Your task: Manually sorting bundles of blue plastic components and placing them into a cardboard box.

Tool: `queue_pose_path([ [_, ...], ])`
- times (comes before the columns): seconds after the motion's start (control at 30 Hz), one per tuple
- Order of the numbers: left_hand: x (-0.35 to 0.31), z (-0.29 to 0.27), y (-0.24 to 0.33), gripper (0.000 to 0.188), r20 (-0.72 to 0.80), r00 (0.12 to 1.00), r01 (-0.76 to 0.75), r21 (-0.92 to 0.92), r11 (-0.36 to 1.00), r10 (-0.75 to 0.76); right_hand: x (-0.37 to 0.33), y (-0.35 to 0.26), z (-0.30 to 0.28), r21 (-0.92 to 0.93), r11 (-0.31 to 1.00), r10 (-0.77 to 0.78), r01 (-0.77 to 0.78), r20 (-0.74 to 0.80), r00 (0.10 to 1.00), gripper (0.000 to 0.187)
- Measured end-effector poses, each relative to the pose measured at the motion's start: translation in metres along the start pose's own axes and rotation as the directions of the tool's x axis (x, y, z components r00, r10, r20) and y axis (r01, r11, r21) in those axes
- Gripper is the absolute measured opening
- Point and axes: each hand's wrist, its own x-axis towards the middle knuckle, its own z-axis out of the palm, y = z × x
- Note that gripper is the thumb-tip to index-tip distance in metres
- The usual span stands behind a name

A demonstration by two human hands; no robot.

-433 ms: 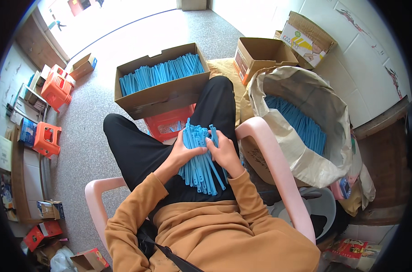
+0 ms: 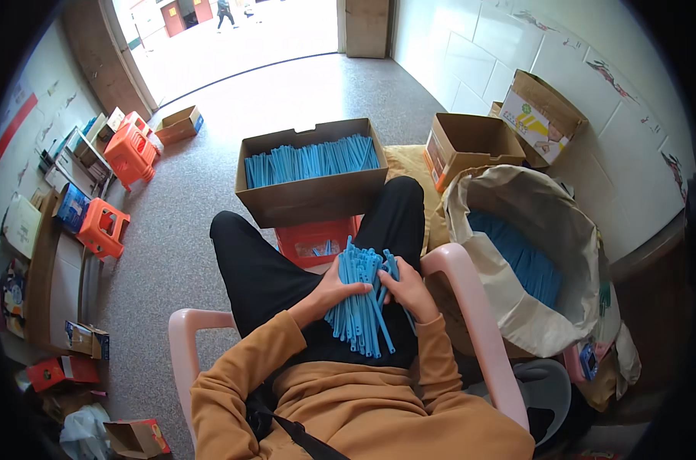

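Over my lap, my left hand (image 2: 329, 294) is closed round a thick bundle of thin blue plastic sticks (image 2: 355, 314). The sticks stand roughly lengthwise, and their lower ends fan out over my dark trousers. My right hand (image 2: 411, 291) pinches a few blue sticks at the bundle's right side, with their tops poking up above its fingers. A long cardboard box (image 2: 310, 201) beyond my knees holds many more such sticks in a row. To the right, a large pale sack (image 2: 509, 307) with its mouth wide holds a heap of blue sticks.
A red plastic stool (image 2: 298, 244) is under the box, with a few stick pieces on it. Pink chair arms (image 2: 471, 307) flank me. Cardboard boxes (image 2: 474, 157) stand by the right wall, and orange stools (image 2: 103, 228) on the left. A grey bucket (image 2: 543, 383) sits beside the chair.
The view has tilted upward and shifted left, so everything appears lower and farther right. Both hands keep hold of the sticks; the right hand's few sticks lean closer to the bundle.
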Motion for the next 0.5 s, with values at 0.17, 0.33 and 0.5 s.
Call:
queue_pose_path([
  [0.17,0.003,-0.003,-0.005,0.08,-0.019,0.999,-0.028,0.042,0.999,0.028,0.0,0.012,0.002,0.161,0.985,-0.06,0.058,0.008,0.998,0.023],
  [0.33,0.009,-0.004,-0.006,0.085,0.074,0.997,-0.024,-0.032,0.999,0.026,-0.003,-0.004,-0.009,0.192,0.979,-0.08,0.069,0.051,0.995,0.023],
  [0.5,0.006,-0.008,-0.004,0.079,0.163,0.983,-0.069,-0.119,0.99,0.088,-0.004,0.002,-0.012,0.28,0.956,-0.122,0.085,0.117,0.986,0.022],
])
